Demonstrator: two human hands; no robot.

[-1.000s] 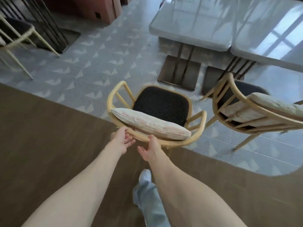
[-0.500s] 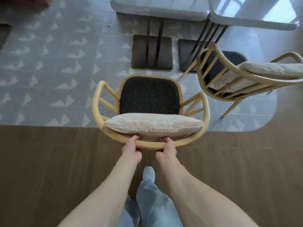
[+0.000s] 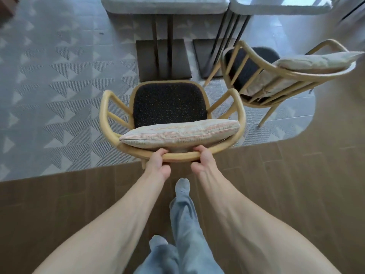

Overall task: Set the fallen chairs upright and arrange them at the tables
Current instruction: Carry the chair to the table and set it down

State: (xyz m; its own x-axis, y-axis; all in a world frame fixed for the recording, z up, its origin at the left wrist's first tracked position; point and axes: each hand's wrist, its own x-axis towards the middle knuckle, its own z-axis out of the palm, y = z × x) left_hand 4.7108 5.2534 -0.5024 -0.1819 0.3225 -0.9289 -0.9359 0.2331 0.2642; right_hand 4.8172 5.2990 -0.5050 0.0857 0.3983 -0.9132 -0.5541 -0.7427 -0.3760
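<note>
At the table [image 3: 164, 4], both hands (left [image 3: 158, 165], right [image 3: 201, 163]) grip the chair [image 3: 106, 107].

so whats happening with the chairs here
A person is holding the upright wooden chair by its curved back rail, the left hand and right hand both gripping it just behind the striped cushion. The chair faces the grey table and stands short of it. To the right, a second chair sits tilted by the neighbouring table, not yet straightened.
</note>
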